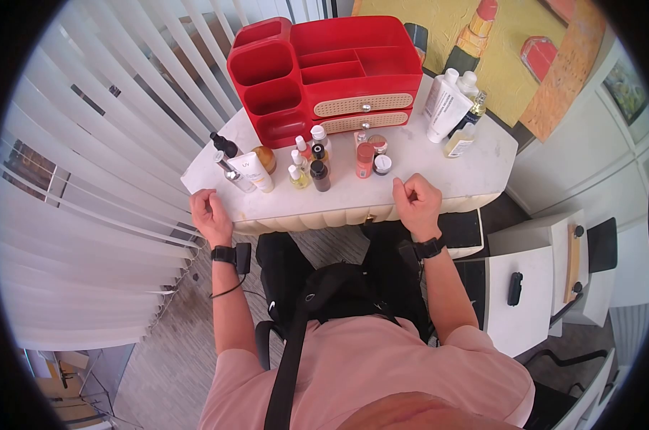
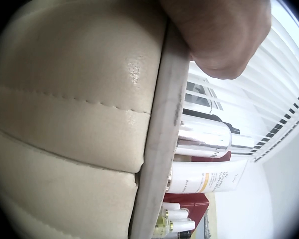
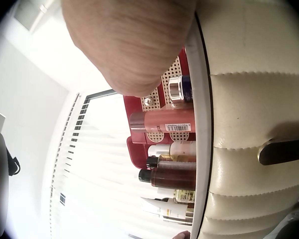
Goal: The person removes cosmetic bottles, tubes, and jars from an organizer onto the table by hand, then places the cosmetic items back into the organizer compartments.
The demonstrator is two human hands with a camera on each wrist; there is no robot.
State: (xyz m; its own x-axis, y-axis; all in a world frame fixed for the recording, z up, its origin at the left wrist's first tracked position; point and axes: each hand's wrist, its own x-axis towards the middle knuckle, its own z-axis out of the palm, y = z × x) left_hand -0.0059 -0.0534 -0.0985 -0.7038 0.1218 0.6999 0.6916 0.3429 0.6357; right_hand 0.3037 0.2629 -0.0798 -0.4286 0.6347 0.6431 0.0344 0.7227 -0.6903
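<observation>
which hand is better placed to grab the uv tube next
Probably the left hand: it rests at the table edge near the UV tube, while the right hand is farther, beyond the pink bottle.

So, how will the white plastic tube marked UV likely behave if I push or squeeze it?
The white UV tube may tip easily, because it stands with its broad flat end up. Its smooth plastic body looks flexible, so it will probably give slightly when squeezed.

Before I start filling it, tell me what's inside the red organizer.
In the red organizer, open compartments show only bare red surfaces, though walls hide some corners. Its two woven-front drawers are closed, so their contents can't be seen.
</observation>
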